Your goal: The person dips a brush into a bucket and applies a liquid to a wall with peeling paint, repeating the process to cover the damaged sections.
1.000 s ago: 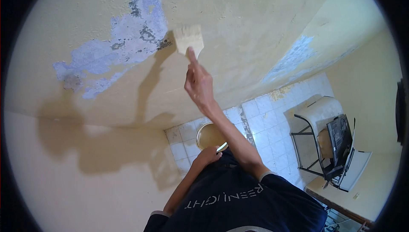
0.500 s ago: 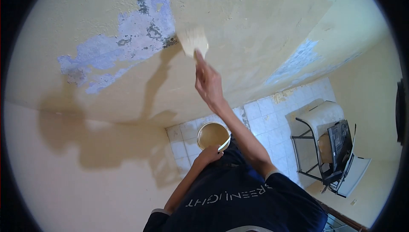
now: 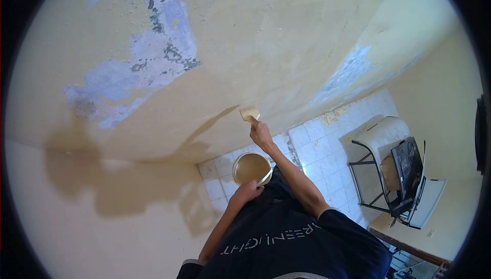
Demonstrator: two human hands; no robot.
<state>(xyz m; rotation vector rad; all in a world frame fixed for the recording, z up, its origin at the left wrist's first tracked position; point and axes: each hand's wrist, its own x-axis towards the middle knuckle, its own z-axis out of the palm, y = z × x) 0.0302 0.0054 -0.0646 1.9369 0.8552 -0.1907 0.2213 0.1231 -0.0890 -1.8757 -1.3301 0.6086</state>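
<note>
- Right hand (image 3: 261,134), and there was the grip: fingers closed around the handle of the brush (image 3: 249,114), with no visible gap, bristle end pointing away from the person.
- Out at the bristles, the brush was right by the lower part of the wall (image 3: 286,43), its shadow meeting it near one corner; whether bristles touched was too fine to tell.
- For a clean stroke there, the wide edge wanted to lie evenly along the surface, with light pressure and a loose wrist, so that neither corner dug in.
- Left hand (image 3: 248,191) next, curled at the near side of the bucket (image 3: 235,169), fingers by the rim and the pale strip across it; how firmly they held, I couldn't tell.
- Inside sat a tan liquid (image 3: 250,168), and a level bucket, close beneath the brush, looked the sensible way to limit drips and spills.
- Further up, bluish-white patches (image 3: 109,78) with dark rough edges broke the beige; on such flaky borders, a gentle, even touch would have been the safer one.
- Below lay the tiled floor (image 3: 317,148), and off to the right, well apart from both hands, stood a chair (image 3: 383,134) carrying a black object (image 3: 406,164).
</note>
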